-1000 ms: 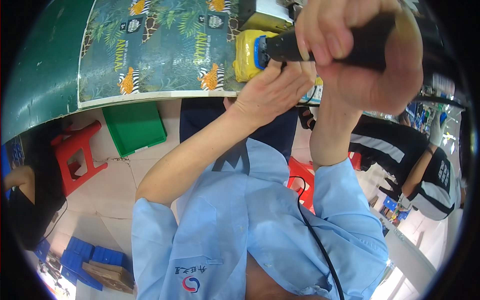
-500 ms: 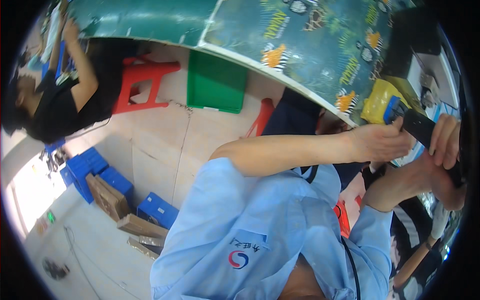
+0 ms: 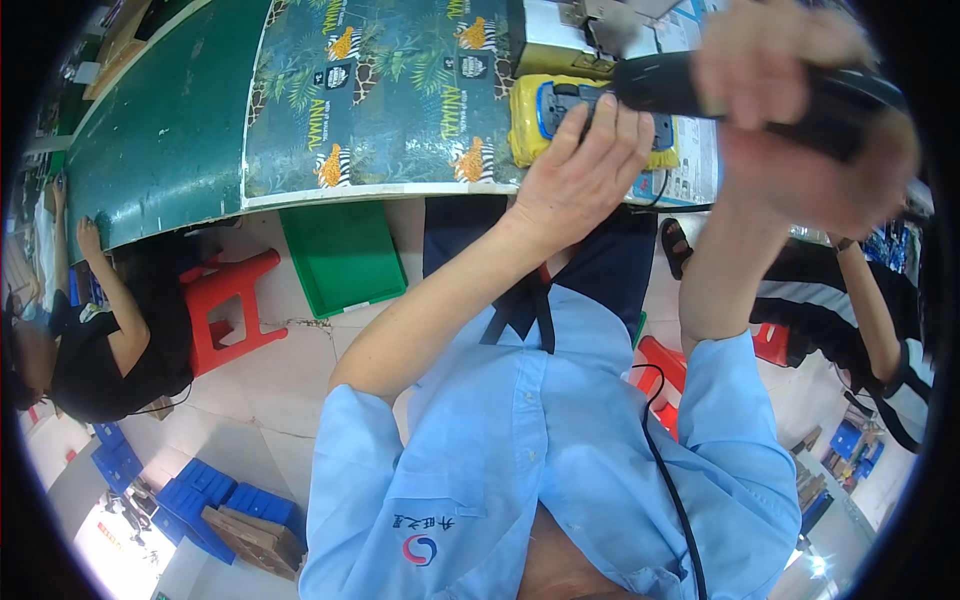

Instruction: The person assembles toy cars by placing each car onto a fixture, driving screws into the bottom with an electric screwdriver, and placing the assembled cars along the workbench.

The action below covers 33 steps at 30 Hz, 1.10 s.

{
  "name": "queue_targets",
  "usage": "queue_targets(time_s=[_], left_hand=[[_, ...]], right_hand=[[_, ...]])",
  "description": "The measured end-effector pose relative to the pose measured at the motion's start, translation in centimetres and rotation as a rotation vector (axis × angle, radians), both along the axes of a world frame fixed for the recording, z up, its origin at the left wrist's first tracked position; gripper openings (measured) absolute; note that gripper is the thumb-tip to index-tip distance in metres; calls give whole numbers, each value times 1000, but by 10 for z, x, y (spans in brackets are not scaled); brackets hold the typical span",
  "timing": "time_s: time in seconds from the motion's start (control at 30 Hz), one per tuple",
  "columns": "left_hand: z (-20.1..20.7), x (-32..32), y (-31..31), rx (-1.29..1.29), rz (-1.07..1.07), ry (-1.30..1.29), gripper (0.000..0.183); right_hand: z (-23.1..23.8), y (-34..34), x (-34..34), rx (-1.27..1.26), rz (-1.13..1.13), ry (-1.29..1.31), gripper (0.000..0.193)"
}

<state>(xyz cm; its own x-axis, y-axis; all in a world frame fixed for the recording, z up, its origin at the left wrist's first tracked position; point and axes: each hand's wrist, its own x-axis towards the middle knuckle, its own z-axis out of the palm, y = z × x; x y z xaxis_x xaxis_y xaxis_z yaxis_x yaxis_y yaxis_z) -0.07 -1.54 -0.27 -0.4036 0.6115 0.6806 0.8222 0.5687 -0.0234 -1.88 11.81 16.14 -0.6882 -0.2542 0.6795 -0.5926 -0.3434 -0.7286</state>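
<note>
My left hand (image 3: 590, 170) lies over a toy car (image 3: 570, 98) that shows a dark underside with a blue rim. Its fingers are stretched out and rest on the car, partly covering it. The car sits in a padded yellow holder (image 3: 522, 125) on the bench. My right hand (image 3: 750, 75), blurred, is closed around a long black handheld tool (image 3: 655, 84). The near end of the tool is just above my left fingertips. Whether its tip touches the car is hidden.
The green bench (image 3: 160, 130) has an animal-print sheet (image 3: 390, 110). A metal box (image 3: 560, 45) stands behind the yellow holder. Below are a green tray (image 3: 335, 250) and a red stool (image 3: 230, 310). Co-workers sit at far left (image 3: 95, 350) and right (image 3: 850, 310).
The view has swung right, so the bench work area is nearer the middle. My left hand has come over the car; the right still grips the black tool, now higher.
</note>
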Motion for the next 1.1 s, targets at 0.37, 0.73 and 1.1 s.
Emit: queue_targets(time_s=[0.37, 0.73, 1.1], left_hand=[[29, -16, -79, 320, 76, -530, 79], [57, -30, -39, 20, 77, -513, 60], [65, -39, -29, 152, -128, -693, 54]], right_hand=[[-56, 114, 71, -247, -474, -263, 27], [-77, 93, 65, -295, -885, -208, 15], [-80, 103, 72, -243, -700, -223, 12]])
